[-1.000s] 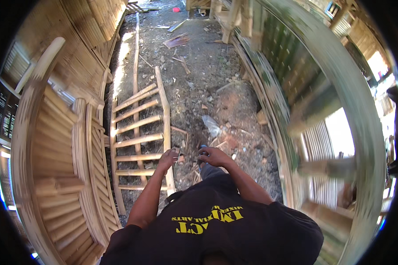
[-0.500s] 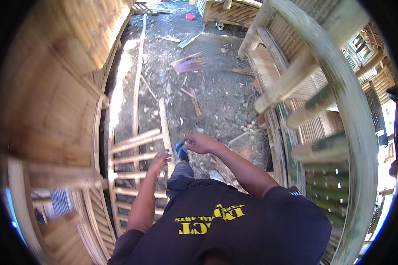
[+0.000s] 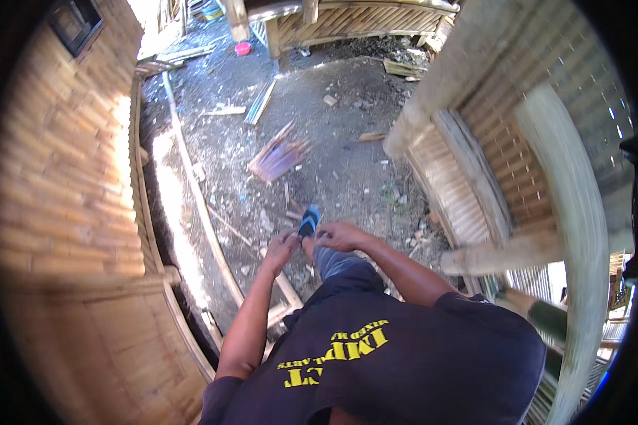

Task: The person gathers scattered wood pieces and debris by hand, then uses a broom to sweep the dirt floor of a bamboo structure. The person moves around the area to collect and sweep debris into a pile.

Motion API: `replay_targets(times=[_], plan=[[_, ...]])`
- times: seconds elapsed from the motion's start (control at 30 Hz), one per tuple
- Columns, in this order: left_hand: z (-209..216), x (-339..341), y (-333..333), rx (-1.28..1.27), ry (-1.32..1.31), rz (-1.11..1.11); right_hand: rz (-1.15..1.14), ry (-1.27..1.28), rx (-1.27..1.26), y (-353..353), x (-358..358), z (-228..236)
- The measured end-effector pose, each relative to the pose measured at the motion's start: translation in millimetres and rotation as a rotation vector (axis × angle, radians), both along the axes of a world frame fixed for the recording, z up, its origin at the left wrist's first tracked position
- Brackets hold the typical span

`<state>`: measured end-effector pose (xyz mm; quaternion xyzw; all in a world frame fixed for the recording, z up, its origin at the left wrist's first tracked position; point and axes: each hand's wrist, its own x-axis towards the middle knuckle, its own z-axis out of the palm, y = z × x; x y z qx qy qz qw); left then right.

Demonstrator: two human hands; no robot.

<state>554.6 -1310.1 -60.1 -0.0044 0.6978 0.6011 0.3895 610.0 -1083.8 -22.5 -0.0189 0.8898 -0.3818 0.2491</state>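
Note:
My left hand [image 3: 282, 252] hangs in front of my body, its fingers loosely bent and apart, with nothing visible in it. Close to its right, my right hand [image 3: 340, 236] is held palm down over my grey trouser leg [image 3: 337, 263], fingers loosely curved and also holding nothing that I can see. The hands do not touch. Between and beyond them one foot in a blue and black flip-flop [image 3: 309, 221] steps on the dirt ground. Under my left forearm, part of a bamboo frame with rungs [image 3: 285, 289] lies mostly hidden.
A bundle of split bamboo strips [image 3: 280, 157] lies ahead on the littered ground. A long bamboo pole [image 3: 191, 188] runs along the left, beside a woven bamboo wall [image 3: 71, 163]. Bamboo posts and a curved rail [image 3: 571, 212] stand at right. Far off are a pink bowl [image 3: 242, 49] and a low bamboo structure [image 3: 354, 25].
I have moved forward: the strips and far structure are nearer, and the runged bamboo frame has slipped mostly beneath me. My hands have come closer together.

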Motion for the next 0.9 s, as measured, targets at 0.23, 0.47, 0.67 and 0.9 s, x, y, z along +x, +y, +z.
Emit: replay_targets(times=[0.23,0.47,0.67,0.9], plan=[[60.6,-238.7,73.3,0.172,-0.143,-0.062,-0.009,0.108,-0.072,78.4,-244.8,30.2],[62.0,-426.8,201.3,0.258,-0.171,-0.134,-0.239,0.201,-0.094,202.6,-416.7,68.0],[46.5,-588.8,347.8,0.199,-0.307,-0.392,-0.382,0.168,-0.022,320.7,-528.0,66.7],[72.0,-742.2,592.0,-0.009,-0.163,-0.885,-1.008,0.241,-0.173,484.5,-580.2,92.2]])
